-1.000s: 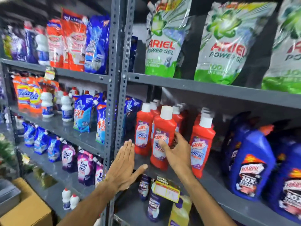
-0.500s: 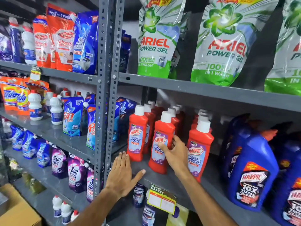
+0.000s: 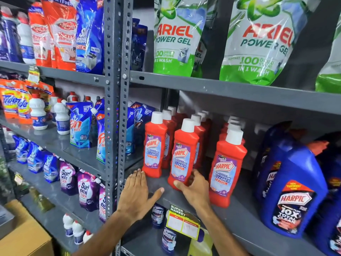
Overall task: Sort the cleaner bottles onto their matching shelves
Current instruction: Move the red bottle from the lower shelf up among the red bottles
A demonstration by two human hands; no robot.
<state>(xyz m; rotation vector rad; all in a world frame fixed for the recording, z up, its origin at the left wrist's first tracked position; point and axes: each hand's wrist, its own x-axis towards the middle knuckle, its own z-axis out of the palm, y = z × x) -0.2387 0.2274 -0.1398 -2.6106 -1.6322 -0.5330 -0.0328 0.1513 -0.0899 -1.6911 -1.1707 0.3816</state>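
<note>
Rows of red Harpic bathroom cleaner bottles with white caps stand on the grey middle shelf [image 3: 245, 221]. My right hand [image 3: 195, 189] wraps around the base of the front middle red bottle [image 3: 182, 154], which stands upright on the shelf. My left hand [image 3: 137, 193] lies flat with fingers spread on the shelf's front edge, fingertips close to the left red bottle [image 3: 154, 145]. A third red bottle [image 3: 226, 167] stands just right of my right hand. Large blue Harpic bottles [image 3: 293, 191] fill the shelf's right end.
Green Ariel pouches [image 3: 175, 36] sit on the shelf above. Domex bottles [image 3: 168, 239] and a yellow price tag [image 3: 183, 223] are below. A grey upright post [image 3: 115, 108] divides the left rack with pouches and white bottles [image 3: 37, 113]. A cardboard box [image 3: 24, 237] sits at lower left.
The view has drawn closer to the shelf. My right hand slid down from the middle bottle's side to its base. My left hand settled flat on the shelf edge.
</note>
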